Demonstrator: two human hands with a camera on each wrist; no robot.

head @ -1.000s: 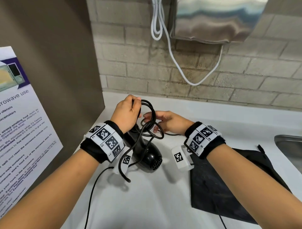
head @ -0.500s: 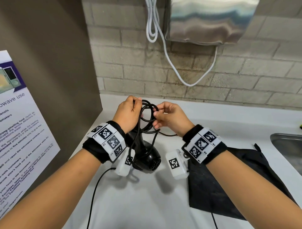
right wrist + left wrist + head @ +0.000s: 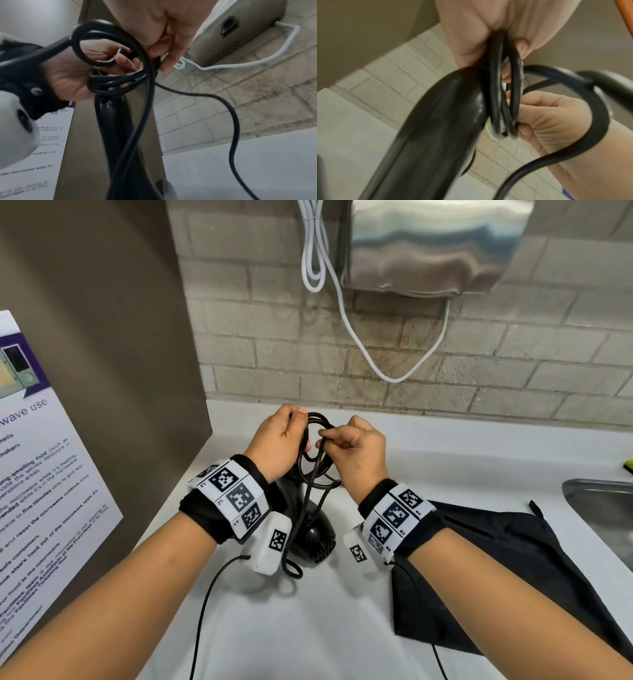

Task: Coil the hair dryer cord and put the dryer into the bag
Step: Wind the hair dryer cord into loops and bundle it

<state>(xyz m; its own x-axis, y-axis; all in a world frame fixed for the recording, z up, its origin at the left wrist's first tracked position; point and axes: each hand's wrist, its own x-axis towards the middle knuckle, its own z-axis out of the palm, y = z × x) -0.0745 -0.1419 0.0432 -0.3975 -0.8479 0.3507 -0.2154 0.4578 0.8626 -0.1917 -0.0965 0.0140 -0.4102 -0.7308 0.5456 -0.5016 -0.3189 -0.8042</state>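
Note:
The black hair dryer (image 3: 310, 537) hangs nose-down over the white counter (image 3: 308, 628), its handle (image 3: 436, 121) (image 3: 116, 121) pointing up between my hands. My left hand (image 3: 281, 443) grips several loops of the black cord (image 3: 317, 440) (image 3: 501, 94) at the handle's top. My right hand (image 3: 352, 450) pinches a strand of the cord (image 3: 145, 67) right beside the loops. A loose length of cord trails down to the counter. The black bag (image 3: 496, 570) lies flat on the counter under my right forearm.
A steel sink (image 3: 603, 515) sits at the right. A metal dispenser (image 3: 435, 244) with a white cable (image 3: 359, 344) hangs on the brick wall. A brown side panel with a microwave notice (image 3: 41, 491) stands at the left.
My right hand has risen and closed in beside my left hand, bringing another strand of cord to the bundle. The dryer has stayed hanging from my left hand.

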